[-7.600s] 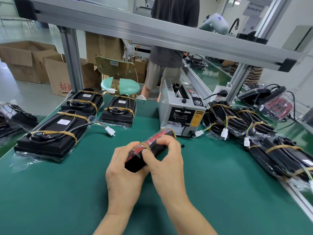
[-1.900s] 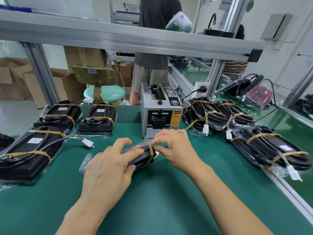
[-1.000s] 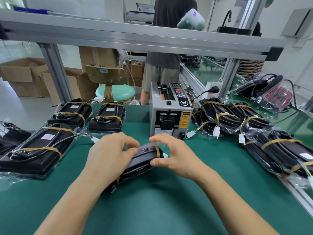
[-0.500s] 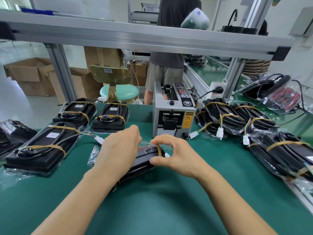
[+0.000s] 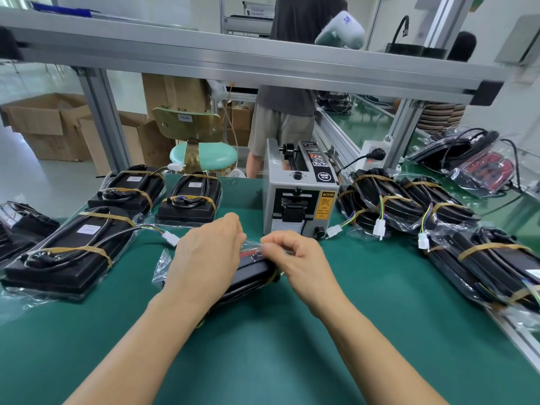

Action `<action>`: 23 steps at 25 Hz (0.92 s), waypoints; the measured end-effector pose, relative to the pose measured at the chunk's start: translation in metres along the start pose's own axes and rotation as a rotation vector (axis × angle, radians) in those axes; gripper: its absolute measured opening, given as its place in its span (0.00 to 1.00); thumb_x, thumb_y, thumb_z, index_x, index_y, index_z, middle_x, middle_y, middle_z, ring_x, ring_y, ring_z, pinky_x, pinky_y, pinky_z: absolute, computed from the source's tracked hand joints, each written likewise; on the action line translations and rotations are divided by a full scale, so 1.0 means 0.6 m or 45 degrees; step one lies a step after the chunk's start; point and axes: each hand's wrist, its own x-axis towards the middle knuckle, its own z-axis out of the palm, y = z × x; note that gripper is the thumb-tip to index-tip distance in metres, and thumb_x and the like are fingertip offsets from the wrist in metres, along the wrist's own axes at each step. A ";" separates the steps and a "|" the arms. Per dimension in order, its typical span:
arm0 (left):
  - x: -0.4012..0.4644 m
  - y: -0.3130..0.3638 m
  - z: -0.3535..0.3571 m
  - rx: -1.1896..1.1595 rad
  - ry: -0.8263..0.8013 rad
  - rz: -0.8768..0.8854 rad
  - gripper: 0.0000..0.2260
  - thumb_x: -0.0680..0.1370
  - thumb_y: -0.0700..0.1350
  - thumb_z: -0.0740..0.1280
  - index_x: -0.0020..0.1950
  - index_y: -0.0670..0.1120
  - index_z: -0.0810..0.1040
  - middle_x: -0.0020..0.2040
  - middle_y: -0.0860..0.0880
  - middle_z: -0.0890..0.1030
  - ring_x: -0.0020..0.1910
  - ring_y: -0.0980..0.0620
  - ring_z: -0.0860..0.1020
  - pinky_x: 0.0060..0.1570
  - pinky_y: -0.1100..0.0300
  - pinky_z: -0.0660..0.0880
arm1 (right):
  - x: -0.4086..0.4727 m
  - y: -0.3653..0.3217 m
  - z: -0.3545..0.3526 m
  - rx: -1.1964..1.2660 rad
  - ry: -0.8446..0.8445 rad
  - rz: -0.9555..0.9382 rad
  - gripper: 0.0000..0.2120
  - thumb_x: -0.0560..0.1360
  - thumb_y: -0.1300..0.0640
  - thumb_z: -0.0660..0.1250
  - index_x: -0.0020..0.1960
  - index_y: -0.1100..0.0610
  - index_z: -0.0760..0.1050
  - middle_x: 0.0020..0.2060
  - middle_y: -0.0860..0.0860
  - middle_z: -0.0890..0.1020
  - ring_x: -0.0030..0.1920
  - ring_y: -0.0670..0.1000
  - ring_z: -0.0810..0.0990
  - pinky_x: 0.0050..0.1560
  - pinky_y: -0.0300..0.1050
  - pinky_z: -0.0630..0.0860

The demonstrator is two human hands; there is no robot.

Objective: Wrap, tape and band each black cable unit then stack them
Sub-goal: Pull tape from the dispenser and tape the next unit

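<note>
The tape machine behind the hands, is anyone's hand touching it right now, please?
No, both the left hand and right hand are on the cable unit, short of the tape machine.
</note>
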 end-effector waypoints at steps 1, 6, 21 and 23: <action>-0.001 0.000 0.000 0.000 -0.003 -0.003 0.06 0.81 0.49 0.59 0.47 0.48 0.70 0.40 0.47 0.79 0.43 0.41 0.75 0.38 0.53 0.64 | -0.001 0.000 -0.001 0.011 0.029 -0.023 0.05 0.75 0.60 0.68 0.44 0.54 0.82 0.42 0.42 0.82 0.44 0.41 0.78 0.48 0.32 0.72; -0.008 -0.004 -0.005 -0.120 0.047 0.083 0.02 0.79 0.47 0.62 0.49 0.51 0.73 0.40 0.51 0.79 0.43 0.46 0.76 0.41 0.54 0.68 | 0.001 -0.005 -0.004 -0.054 0.017 -0.067 0.07 0.77 0.61 0.66 0.46 0.56 0.83 0.44 0.45 0.83 0.44 0.37 0.79 0.50 0.29 0.72; -0.030 -0.024 -0.017 -0.141 0.014 0.543 0.16 0.59 0.36 0.78 0.43 0.49 0.82 0.51 0.57 0.82 0.46 0.53 0.81 0.43 0.66 0.72 | -0.020 0.028 -0.017 -0.167 -0.193 -0.357 0.28 0.67 0.69 0.73 0.58 0.43 0.73 0.61 0.43 0.74 0.62 0.36 0.71 0.64 0.28 0.61; -0.029 -0.050 -0.021 0.010 -0.084 0.496 0.34 0.58 0.44 0.78 0.64 0.51 0.76 0.65 0.57 0.74 0.59 0.53 0.77 0.58 0.64 0.68 | -0.019 0.033 -0.012 -0.151 -0.182 -0.354 0.28 0.68 0.70 0.72 0.59 0.43 0.73 0.61 0.43 0.74 0.63 0.36 0.70 0.65 0.28 0.61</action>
